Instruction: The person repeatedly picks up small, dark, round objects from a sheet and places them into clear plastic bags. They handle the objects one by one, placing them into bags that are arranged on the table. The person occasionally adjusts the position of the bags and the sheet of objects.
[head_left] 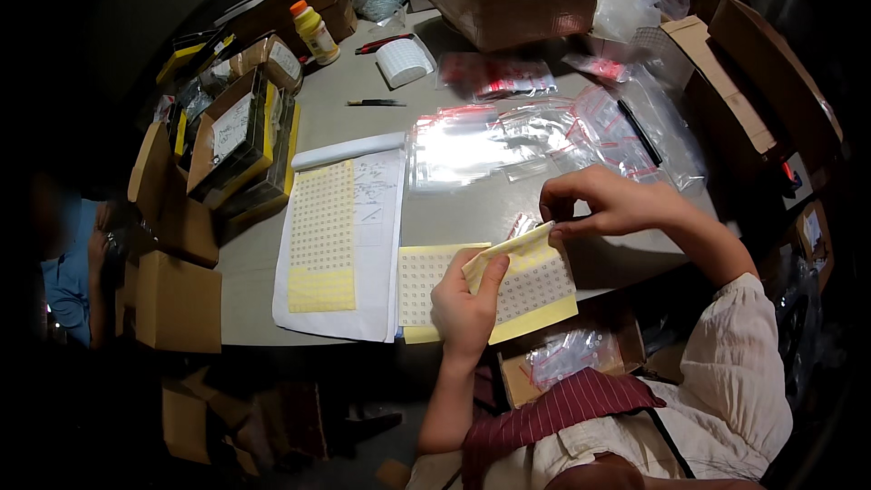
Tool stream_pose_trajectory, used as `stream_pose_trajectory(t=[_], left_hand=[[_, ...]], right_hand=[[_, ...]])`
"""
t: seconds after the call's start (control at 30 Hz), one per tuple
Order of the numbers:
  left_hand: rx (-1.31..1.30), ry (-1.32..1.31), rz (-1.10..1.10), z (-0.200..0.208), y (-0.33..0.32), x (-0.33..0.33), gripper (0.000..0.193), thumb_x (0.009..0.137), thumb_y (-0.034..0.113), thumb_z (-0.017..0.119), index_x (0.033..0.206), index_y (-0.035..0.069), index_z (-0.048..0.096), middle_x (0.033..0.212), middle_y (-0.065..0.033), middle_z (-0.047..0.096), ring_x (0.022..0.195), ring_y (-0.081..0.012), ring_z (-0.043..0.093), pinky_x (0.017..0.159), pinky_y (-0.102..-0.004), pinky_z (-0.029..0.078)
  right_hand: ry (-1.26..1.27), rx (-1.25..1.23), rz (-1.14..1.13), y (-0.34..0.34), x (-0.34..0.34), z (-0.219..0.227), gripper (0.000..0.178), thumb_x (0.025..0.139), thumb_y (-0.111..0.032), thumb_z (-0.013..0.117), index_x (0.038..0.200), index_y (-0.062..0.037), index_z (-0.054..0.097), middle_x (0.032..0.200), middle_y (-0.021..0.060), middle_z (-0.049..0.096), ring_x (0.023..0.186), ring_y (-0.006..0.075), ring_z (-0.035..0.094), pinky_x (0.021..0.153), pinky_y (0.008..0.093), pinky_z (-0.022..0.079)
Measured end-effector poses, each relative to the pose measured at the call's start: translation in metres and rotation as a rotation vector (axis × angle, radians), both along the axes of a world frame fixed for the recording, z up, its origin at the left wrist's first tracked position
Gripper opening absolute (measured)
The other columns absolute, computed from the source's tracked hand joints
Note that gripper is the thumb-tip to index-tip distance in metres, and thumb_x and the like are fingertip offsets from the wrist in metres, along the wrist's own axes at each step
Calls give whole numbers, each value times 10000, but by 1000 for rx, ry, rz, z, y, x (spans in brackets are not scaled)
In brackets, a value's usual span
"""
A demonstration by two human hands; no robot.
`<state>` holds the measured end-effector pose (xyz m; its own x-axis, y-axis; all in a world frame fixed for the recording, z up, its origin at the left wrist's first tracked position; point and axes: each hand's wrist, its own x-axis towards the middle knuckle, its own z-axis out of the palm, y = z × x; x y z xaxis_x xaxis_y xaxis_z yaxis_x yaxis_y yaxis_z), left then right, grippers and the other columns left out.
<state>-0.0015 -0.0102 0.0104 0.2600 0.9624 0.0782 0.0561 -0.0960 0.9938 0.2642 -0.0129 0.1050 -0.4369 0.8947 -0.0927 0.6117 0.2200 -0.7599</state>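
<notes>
My left hand grips a yellow sheet of small printed stickers, thumb on top, above the table's near edge. The sheet's upper edge is bent over. At its upper right corner my right hand pinches with thumb and forefinger; whether a single sticker sits between the fingertips is too small to tell. A second yellow sticker sheet lies on the table beside my left hand. Farther left, another yellow sticker sheet rests on an open notepad with handwriting.
Transparent zip bags with red strips spread across the table's middle, a black marker on them. Behind stand a large cardboard box, a label roll and a yellow bottle. Boxes line the left; a box of small bags sits below my hands.
</notes>
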Motion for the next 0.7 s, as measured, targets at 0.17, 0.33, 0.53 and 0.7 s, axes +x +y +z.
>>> stream_pose_trajectory(t=[0.17,0.33,0.53,0.7], left_hand=[[12,-18,9,-1,1,0,247,952,261,758,1034,29,738,841,-83,757,764,-146,692,705,-306,530],[0,0,9,1,2,-1,259,956,268,750,1043,24,739,844,-88,760,765,-154,697,711,-311,532],[34,54,28,-1,4,4,299,953,308,747,1055,27,739,860,-114,766,773,-205,721,724,-336,539],[5,78,37,6,1,-1,300,955,315,743,1057,33,733,861,-117,767,776,-212,726,720,-337,539]], right_hand=[[-91,296,-45,-16,-12,-9,321,809,-76,751,1077,3,594,1018,174,645,921,362,664,790,430,536],[-234,729,44,-24,-17,-12,332,762,9,726,1065,-35,600,1077,161,623,978,385,628,842,449,520],[-132,720,-197,10,13,-31,255,823,27,679,1057,-29,594,997,169,648,954,391,640,814,462,512],[-678,487,-259,58,41,-56,153,864,-48,630,1004,-15,579,994,188,679,936,416,657,775,500,516]])
